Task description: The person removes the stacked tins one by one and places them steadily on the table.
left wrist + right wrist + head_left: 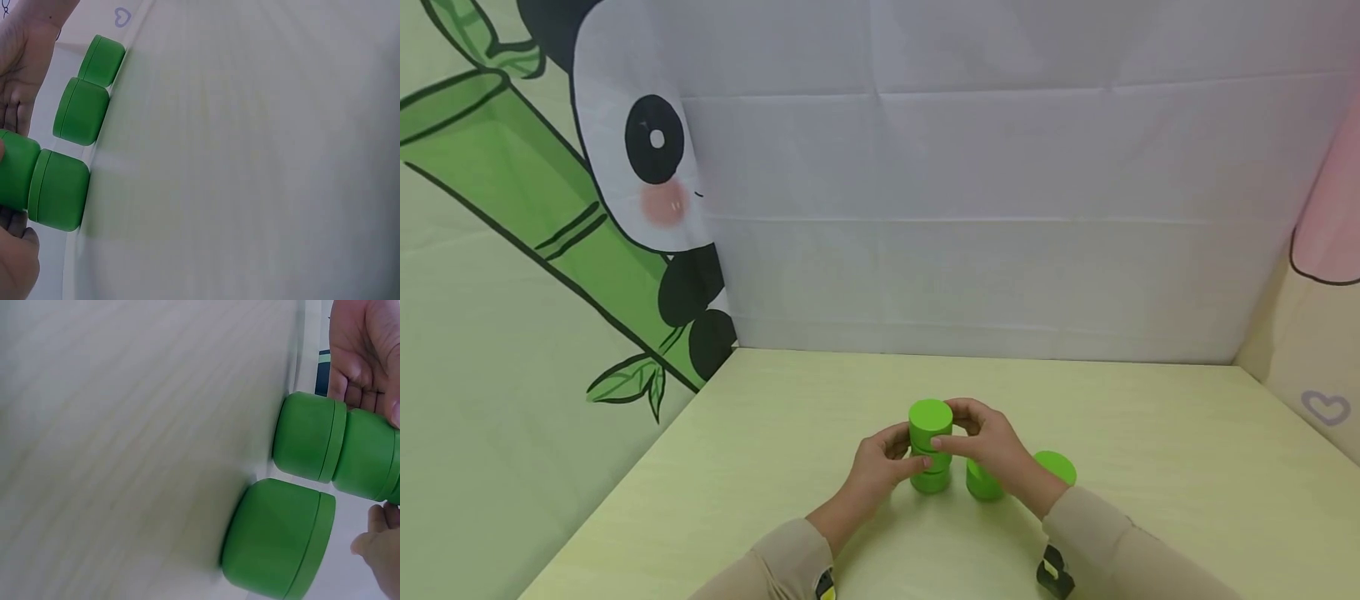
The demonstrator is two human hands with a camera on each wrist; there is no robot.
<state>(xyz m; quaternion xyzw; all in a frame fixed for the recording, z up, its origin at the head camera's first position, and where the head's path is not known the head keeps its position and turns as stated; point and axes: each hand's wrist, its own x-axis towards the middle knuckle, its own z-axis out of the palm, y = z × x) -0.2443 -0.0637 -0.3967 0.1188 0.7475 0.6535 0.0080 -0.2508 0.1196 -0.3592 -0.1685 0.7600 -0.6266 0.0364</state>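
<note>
Stack of green jars (937,462), three high and upright, on a pale desk (737,517), between its left and right edges and well short of its far edge. Nearest, two tan sleeves (790,554) reach in. Beyond them, a single jar (983,483) stands just right of the stack, partly behind the right hand (992,442); another jar (1057,467) is farther toward the desk's right edge, partly hidden by the forearm. The left hand (880,460) grips the stack from the left, its thumb on the middle jar (365,453). The right hand grips the top jar (930,415) from the right, thumb in front, fingers curled behind. Height seems to matter most: the long axis is vertical, the top jar directly above the middle one, no clear gap between, the right hand nearer the top, the left lower. Farthest, a white cloth (985,208) hangs behind the far edge.
</note>
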